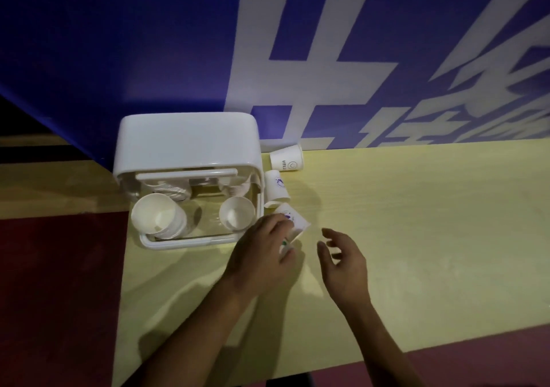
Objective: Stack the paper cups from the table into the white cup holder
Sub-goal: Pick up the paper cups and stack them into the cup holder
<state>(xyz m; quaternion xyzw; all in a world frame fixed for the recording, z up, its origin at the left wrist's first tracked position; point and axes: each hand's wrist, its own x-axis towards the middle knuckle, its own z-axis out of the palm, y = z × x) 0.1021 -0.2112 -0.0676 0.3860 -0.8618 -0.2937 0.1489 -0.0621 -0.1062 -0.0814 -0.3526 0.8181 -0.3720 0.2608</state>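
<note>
The white cup holder (184, 142) stands at the table's left end, its clear front open. Inside, a stack of paper cups (157, 217) leans at the left and a single cup (236, 215) sits at the right. My left hand (262, 252) grips a paper cup with a purple logo (293, 221) just right of the holder, partly hiding it. My right hand (342, 261) hovers beside it, fingers spread, holding nothing. Two more cups lie on their sides by the holder: one with purple print (276, 187) and one marked HELLO (287, 158).
The pale yellow table (416, 222) runs to the right. A blue wall with large white characters (327, 59) stands right behind the table. Dark red floor (53, 297) lies past the table's left edge.
</note>
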